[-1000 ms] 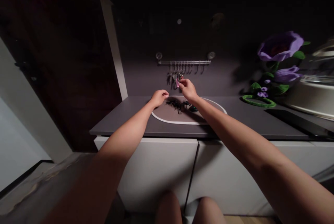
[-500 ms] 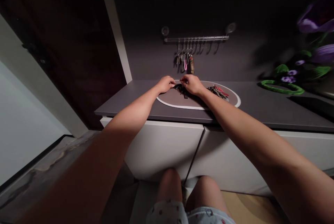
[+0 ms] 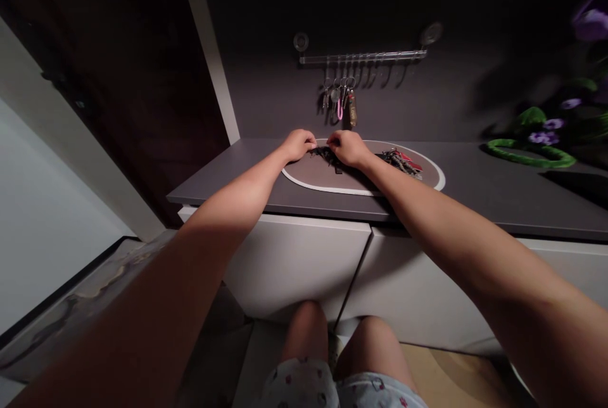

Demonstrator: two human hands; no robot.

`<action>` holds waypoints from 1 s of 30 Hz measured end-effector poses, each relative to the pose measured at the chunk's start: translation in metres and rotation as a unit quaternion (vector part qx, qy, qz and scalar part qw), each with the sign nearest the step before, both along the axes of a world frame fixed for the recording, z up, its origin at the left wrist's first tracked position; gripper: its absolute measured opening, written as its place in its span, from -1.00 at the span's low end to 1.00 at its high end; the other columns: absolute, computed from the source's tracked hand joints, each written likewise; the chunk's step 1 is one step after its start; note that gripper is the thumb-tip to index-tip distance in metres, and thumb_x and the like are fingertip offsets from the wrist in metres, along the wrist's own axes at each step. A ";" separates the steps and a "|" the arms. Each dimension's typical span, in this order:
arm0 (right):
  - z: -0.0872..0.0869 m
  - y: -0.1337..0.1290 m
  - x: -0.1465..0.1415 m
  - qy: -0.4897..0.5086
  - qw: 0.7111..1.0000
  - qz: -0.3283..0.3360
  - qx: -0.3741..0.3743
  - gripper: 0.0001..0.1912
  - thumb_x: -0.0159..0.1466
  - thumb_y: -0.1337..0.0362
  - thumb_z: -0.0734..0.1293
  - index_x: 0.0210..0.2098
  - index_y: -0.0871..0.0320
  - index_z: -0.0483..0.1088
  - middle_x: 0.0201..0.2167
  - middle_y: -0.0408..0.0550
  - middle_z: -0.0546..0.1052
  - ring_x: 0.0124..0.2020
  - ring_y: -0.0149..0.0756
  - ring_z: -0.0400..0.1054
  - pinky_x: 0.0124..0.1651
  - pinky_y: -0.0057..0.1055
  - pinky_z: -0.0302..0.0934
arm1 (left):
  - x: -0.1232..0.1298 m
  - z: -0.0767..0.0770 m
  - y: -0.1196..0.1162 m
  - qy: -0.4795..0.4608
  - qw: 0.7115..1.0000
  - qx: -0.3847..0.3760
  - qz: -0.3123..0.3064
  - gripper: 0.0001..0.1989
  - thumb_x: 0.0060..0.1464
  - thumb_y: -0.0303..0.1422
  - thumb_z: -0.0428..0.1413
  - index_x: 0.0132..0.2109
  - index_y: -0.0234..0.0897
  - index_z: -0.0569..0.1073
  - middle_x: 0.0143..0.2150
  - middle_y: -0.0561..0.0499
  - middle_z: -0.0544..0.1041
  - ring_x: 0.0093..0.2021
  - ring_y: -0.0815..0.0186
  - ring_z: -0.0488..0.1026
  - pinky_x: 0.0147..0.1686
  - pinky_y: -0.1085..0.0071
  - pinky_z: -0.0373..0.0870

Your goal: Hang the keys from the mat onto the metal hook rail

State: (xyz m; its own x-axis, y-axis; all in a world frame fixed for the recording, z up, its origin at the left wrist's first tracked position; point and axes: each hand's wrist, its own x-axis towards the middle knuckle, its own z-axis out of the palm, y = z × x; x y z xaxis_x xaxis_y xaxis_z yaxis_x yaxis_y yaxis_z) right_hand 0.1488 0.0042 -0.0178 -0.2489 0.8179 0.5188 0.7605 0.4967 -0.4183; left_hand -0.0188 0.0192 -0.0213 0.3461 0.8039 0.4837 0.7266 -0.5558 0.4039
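Low over the far part of an oval mat (image 3: 304, 173), two bare hands face each other; the left hand (image 3: 298, 144) is partly curled, its thumb and fingertips drawn close together, beside the left end of a dark bunch of small items (image 3: 325, 155); whether it pinches anything I cannot tell. The right hand (image 3: 350, 148) is bent over the right side of that same bunch, fingers folded inward and nearly closed; its fingertips are in shadow, so I cannot tell what, if anything, they have hold of. The bunch lies on the mat, between the hands and partly under the right one, with a small black tag (image 3: 339, 170) at its near edge; farther right on the mat, just beyond the right wrist, sits a second pile (image 3: 403, 162) of dark, grey and red pieces.

On the far wall, above the hands, a clear rail (image 3: 363, 58) carries a row of hooks; key rings (image 3: 335, 95) hang from those toward the left, among them a pink loop (image 3: 340, 110) and, rightmost, a brown fob (image 3: 352, 110) lettered "Love"; the hooks farther right hold nothing. The mat, pale-rimmed, rests on a dark grey counter (image 3: 228, 170); well to the right stand a fuzzy green ring (image 3: 527, 154) and purple flowers (image 3: 544, 137); white cabinet doors (image 3: 294, 268) lie below, near the person's knees (image 3: 308, 325).
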 end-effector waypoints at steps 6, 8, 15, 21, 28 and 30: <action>0.000 0.000 0.000 -0.002 1.000 0.009 0.005 -0.87 0.07 0.46 0.29 -0.39 0.22 0.45 -0.39 0.00 0.50 -0.26 -0.26 0.35 -0.10 -0.37 0.15 | 0.002 0.001 -0.001 -0.167 0.982 -0.084 -0.002 -0.93 -0.02 -0.49 0.08 -0.38 -0.43 0.45 -0.48 0.01 0.45 -0.42 0.42 0.34 -0.22 0.39 0.31; 0.001 -0.001 -0.001 -0.008 1.000 0.008 0.006 -0.88 0.07 0.44 0.29 -0.39 0.22 0.45 -0.39 0.01 0.50 -0.26 -0.26 0.35 -0.10 -0.37 0.15 | 0.004 0.002 -0.002 -0.244 0.960 -0.138 -0.015 -0.93 0.02 -0.52 0.05 -0.37 -0.42 0.42 -0.51 0.03 0.43 -0.46 0.48 0.34 -0.24 0.39 0.35; 0.004 -0.007 -0.003 -0.001 1.000 0.006 0.018 -0.83 0.11 0.37 0.27 -0.29 0.20 0.44 -0.33 -0.01 0.50 -0.28 -0.30 0.33 -0.12 -0.38 0.17 | 0.006 0.007 -0.008 -0.393 0.884 -0.247 -0.059 -0.98 0.05 -0.51 0.06 -0.32 -0.39 0.39 -0.37 0.01 0.47 -0.37 0.50 0.42 -0.13 0.33 0.37; 0.006 -0.013 -0.003 0.078 0.995 0.054 0.033 -0.81 0.11 0.35 0.26 -0.26 0.21 0.41 -0.33 -0.06 0.48 -0.30 -0.36 0.30 -0.12 -0.38 0.16 | 0.006 0.009 -0.008 -0.456 0.836 -0.277 -0.126 -0.94 0.07 -0.57 0.01 -0.31 -0.43 0.36 -0.38 0.02 0.44 -0.36 0.51 0.42 -0.07 0.26 0.34; 0.006 -0.009 -0.002 0.126 0.986 0.106 0.027 -0.81 0.12 0.24 0.24 -0.35 0.21 0.41 -0.36 -0.07 0.46 -0.31 -0.36 0.27 -0.14 -0.36 0.16 | 0.008 0.010 -0.011 -0.486 0.809 -0.292 -0.157 -0.97 0.04 -0.56 0.04 -0.33 -0.42 0.36 -0.43 0.05 0.44 -0.37 0.50 0.42 -0.06 0.25 0.34; 0.005 -0.008 -0.001 0.132 0.985 0.108 0.024 -0.79 0.12 0.20 0.24 -0.36 0.21 0.41 -0.37 -0.07 0.46 -0.31 -0.36 0.27 -0.15 -0.37 0.15 | 0.009 0.010 -0.011 -0.489 0.805 -0.294 -0.162 -0.98 0.03 -0.56 0.06 -0.34 -0.43 0.37 -0.44 0.05 0.44 -0.38 0.50 0.42 -0.06 0.24 0.34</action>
State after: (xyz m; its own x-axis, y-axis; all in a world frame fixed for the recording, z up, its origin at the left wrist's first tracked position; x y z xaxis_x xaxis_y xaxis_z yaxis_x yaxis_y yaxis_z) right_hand 0.1477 -0.0041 -0.0123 -0.2659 0.7339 0.6251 0.5026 0.6589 -0.5597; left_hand -0.0102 0.0077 -0.0115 0.2691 0.9375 0.2207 -0.2436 -0.1554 0.9573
